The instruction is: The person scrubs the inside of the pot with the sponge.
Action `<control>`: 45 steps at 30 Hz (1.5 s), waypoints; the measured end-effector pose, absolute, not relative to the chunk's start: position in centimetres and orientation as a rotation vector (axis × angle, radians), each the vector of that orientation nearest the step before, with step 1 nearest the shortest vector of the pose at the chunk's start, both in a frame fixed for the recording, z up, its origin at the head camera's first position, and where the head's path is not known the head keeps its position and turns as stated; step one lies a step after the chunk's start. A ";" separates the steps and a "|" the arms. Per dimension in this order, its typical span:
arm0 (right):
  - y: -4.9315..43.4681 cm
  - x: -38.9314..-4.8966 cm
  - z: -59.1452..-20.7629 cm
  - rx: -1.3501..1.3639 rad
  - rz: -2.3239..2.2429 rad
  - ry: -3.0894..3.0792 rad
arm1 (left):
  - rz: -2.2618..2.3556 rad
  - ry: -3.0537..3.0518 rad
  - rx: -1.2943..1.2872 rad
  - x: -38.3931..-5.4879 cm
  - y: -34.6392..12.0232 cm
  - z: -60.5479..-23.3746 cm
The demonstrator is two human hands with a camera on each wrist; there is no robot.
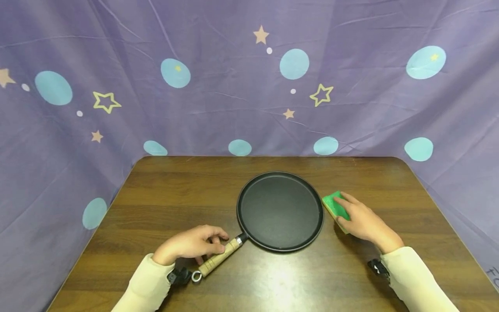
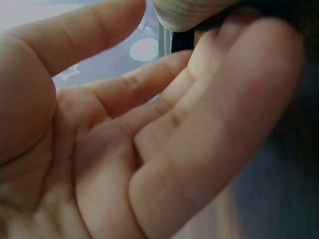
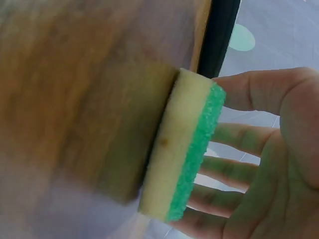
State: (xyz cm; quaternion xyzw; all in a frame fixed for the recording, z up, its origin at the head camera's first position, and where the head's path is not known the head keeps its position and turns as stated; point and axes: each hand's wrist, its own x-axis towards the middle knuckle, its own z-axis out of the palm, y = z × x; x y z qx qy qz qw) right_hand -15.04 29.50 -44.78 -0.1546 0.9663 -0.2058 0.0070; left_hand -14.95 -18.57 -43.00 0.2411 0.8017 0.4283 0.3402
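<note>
A round black flat pan (image 1: 280, 211) lies on the table, its light wooden handle (image 1: 221, 256) angled toward the near left. Over that handle is my left hand (image 1: 191, 245), thumb and fingers loosely bent to either side of it. In the left wrist view the handle (image 2: 192, 12) shows beyond the fingertips, away from the palm. To the right of the pan lies a sponge (image 3: 177, 144), with a yellow body and a green scouring layer on top. My right hand (image 1: 364, 221) reaches over it, fairly straight fingers touching the green side (image 1: 336, 203).
Everything rests on a brown wood-grain table (image 1: 175, 186). Behind it and at both sides hangs a purple cloth (image 1: 218, 52) with stars and blue ovals. A metal hanging ring (image 1: 196, 276) ends the pan's handle.
</note>
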 end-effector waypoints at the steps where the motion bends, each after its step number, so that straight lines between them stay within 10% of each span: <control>1: 29.4 -15.0 -44.8 -0.492 -0.648 3.025 | 1.115 2.070 0.642 -14.9 -18.7 -43.1; 45: 26.8 -14.2 -44.2 -0.995 -0.437 3.048 | 1.108 2.036 0.655 -14.5 -19.0 -43.3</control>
